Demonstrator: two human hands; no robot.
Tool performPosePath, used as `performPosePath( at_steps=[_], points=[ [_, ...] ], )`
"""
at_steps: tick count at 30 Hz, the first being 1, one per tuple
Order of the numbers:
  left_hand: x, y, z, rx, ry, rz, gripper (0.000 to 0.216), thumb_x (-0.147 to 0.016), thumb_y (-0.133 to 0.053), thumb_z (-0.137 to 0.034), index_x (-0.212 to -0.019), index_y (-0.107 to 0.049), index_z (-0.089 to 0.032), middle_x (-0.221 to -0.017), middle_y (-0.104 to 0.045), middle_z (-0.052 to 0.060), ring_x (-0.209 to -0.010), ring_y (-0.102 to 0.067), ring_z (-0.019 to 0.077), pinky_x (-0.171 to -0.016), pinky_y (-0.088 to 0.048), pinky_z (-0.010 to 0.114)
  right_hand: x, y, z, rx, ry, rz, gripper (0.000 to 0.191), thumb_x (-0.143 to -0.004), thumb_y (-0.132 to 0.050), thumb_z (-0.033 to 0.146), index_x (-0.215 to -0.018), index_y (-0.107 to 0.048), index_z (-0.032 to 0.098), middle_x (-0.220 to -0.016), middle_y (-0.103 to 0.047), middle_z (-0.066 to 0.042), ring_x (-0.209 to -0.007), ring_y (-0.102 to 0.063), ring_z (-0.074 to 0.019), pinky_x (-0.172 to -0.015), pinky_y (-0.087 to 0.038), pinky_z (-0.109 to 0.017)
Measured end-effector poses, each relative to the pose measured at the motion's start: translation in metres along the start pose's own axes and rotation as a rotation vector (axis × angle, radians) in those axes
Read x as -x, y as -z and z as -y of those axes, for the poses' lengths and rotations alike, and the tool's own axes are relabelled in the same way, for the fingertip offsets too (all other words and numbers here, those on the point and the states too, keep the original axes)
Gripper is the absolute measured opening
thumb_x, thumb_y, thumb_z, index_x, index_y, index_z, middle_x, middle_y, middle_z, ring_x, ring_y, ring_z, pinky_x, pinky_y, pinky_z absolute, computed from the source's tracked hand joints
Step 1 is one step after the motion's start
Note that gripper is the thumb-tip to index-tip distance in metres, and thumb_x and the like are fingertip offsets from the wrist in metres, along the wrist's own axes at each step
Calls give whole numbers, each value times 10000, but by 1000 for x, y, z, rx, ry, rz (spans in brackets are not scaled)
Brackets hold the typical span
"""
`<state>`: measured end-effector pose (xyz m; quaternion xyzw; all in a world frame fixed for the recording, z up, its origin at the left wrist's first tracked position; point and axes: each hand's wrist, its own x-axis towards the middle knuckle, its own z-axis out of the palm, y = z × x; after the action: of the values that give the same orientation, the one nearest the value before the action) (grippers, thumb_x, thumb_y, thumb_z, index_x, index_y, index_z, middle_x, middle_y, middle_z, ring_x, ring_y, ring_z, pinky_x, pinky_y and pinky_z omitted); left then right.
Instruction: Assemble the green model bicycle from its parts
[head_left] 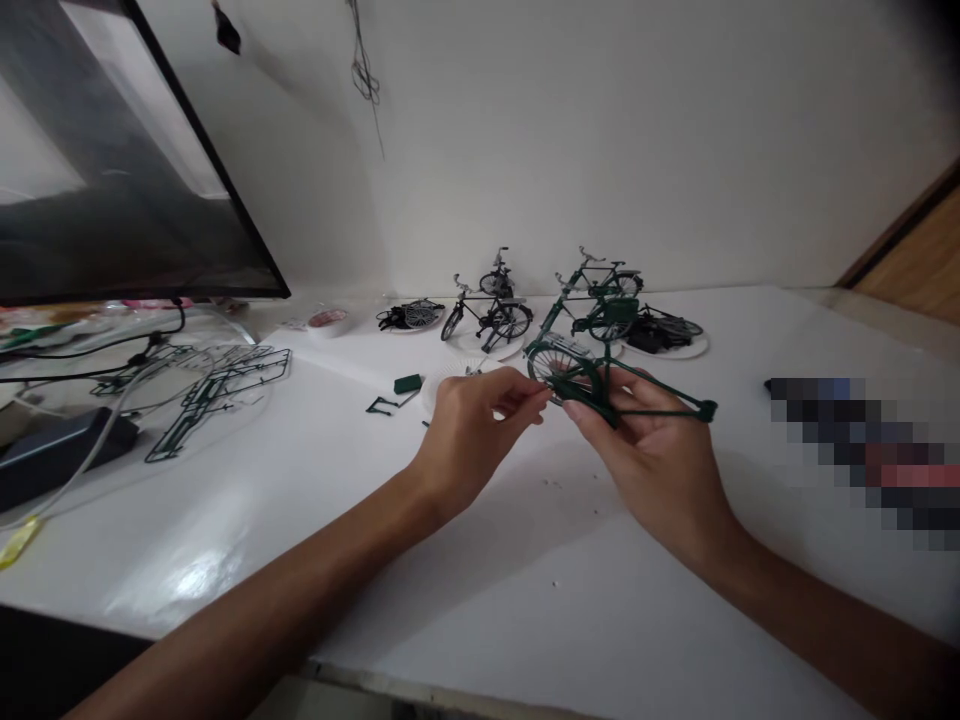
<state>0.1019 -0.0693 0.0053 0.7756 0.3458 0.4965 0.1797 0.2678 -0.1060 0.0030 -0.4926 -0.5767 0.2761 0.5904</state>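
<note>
My right hand (652, 440) is wrapped round the green frame of a model bicycle (660, 385), holding it above the white table. The bicycle has one spoked wheel, at its left end, and a bare frame end pointing right. My left hand (495, 420) is closed in a pinch at that wheel's hub; whatever sits between the fingertips is too small to make out. Behind my left hand a white plate (431, 395) is partly hidden. Beside it lie a small dark green block (407, 383) and a thin green bracket (380, 405).
Assembled model bicycles, one black (491, 322) and one green (611, 285), stand along the wall. Plates of parts (667, 345) flank them. Green part frames (217, 390), a black adapter (67, 455) and cables lie left, below a monitor (135, 160). A tape roll (328, 320) sits behind.
</note>
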Motion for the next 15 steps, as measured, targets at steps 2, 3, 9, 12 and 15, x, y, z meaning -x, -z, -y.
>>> performPosePath(
  at_steps=[2,3,9,12,15],
  points=[
    [0,3,1,-85,-136,-34,104,-934,-628,-242,-877,-675,-168,-784,-738,6,-678,-690,101,-633,-538,197,0,0,3,-46,-17,-22,269,-832,-741,305,-1085,-664,257,-1064,-761,-33,-989,-715,-221,-894,-556,-340],
    [0,5,1,-160,-222,-31,88,-941,-616,-224,-905,-672,-166,-806,-737,13,-695,-686,103,-633,-529,202,0,1,5,-59,-29,-19,268,-829,-745,309,-1077,-662,255,-1045,-763,-34,-974,-718,-221,-885,-561,-341],
    [-1,17,-1,-476,-464,101,170,-965,-471,-62,-1037,-600,-147,-902,-704,51,-739,-642,114,-656,-491,243,2,3,10,-67,-110,50,244,-838,-732,369,-1044,-650,266,-1064,-752,-50,-957,-714,-238,-834,-572,-351],
    [0,14,-2,-476,-434,90,112,-977,-488,-115,-1001,-594,-144,-835,-683,36,-676,-607,103,-594,-448,230,4,2,11,-77,-122,45,240,-834,-735,363,-1033,-647,261,-1069,-748,-62,-978,-707,-245,-868,-559,-368],
    [0,11,0,-418,-346,45,102,-984,-530,-206,-936,-599,-147,-777,-662,10,-631,-579,87,-554,-414,219,4,-1,11,-96,-136,34,250,-813,-759,345,-1016,-651,246,-1005,-750,-52,-967,-704,-233,-893,-544,-361]
  ],
)
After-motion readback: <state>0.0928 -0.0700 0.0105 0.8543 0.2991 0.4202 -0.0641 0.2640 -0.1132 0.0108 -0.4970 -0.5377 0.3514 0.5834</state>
